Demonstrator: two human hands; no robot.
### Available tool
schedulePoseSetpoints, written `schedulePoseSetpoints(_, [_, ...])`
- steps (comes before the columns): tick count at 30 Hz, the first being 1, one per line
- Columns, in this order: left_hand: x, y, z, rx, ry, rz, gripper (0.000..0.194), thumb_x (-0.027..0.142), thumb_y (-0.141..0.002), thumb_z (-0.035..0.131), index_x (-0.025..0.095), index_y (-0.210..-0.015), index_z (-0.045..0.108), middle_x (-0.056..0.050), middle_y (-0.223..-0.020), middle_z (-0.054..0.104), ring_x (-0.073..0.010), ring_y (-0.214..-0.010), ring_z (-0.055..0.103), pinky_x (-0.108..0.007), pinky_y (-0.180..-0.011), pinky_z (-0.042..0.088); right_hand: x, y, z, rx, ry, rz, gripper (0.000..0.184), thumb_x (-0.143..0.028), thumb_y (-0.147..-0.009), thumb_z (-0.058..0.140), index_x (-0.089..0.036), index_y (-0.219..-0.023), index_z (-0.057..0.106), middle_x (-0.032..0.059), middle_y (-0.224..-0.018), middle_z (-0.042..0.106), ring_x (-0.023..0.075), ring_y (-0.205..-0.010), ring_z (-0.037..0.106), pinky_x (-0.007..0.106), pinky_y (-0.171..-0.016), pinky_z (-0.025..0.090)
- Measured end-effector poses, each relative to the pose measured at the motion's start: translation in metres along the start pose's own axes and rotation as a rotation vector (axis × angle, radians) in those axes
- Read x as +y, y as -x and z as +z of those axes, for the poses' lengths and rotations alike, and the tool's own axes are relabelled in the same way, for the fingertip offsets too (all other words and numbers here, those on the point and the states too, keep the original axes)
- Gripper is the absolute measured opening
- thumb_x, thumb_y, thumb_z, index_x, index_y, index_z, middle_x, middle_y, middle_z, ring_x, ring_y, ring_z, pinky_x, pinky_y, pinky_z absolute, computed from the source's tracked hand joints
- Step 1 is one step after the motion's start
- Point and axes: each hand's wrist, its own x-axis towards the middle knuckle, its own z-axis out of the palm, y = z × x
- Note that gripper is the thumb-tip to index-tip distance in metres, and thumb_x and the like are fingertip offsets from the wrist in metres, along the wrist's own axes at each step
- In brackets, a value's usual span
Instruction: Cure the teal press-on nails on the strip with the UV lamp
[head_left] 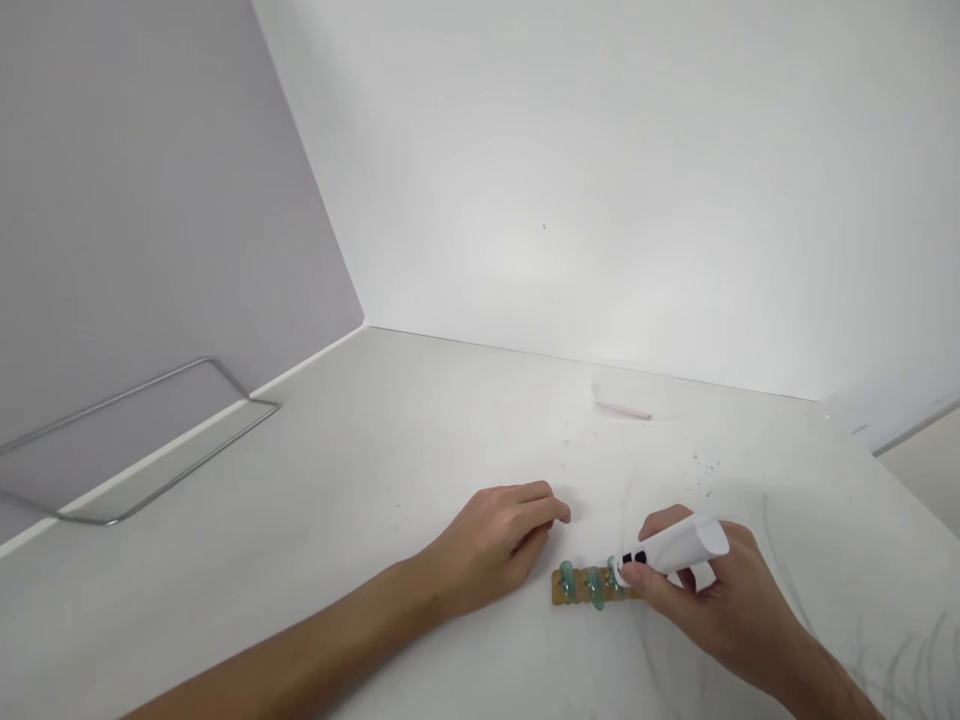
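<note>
My right hand [720, 590] grips a small white handheld nail lamp [679, 548] with black marks near its lower end. That end points down at a yellowish strip [581, 592] lying on the tabletop. Several glossy green false nails [595, 588] sit crosswise along the strip; the lamp and my right fingers hide its right part. My left hand [510, 530] rests on the table just left of the strip, apart from it. Its fingers are loosely curled in, with nothing visible in them.
A thin pale pink stick [624, 410] lies toward the back of the white table [315, 520]. Small dark specks [705, 468] are scattered near it. A bent metal wire frame [195, 468] stands at the left edge. A white wall [600, 180] rises behind.
</note>
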Motion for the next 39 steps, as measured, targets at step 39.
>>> schedulePoseSetpoints(39, [-0.004, 0.001, 0.003, -0.011, 0.016, -0.005, 0.029, 0.005, -0.085, 0.038, 0.02, -0.089, 0.062, 0.0, -0.082, 0.066, -0.0128, -0.063, 0.055, -0.024, -0.056, 0.036, -0.011, 0.004, 0.002, -0.007, -0.071, 0.165, 0.01, -0.029, -0.083, 0.059, -0.024, -0.081, 0.051, -0.0087, -0.052, 0.043, 0.0096, -0.045, 0.038, 0.018, -0.041, 0.034])
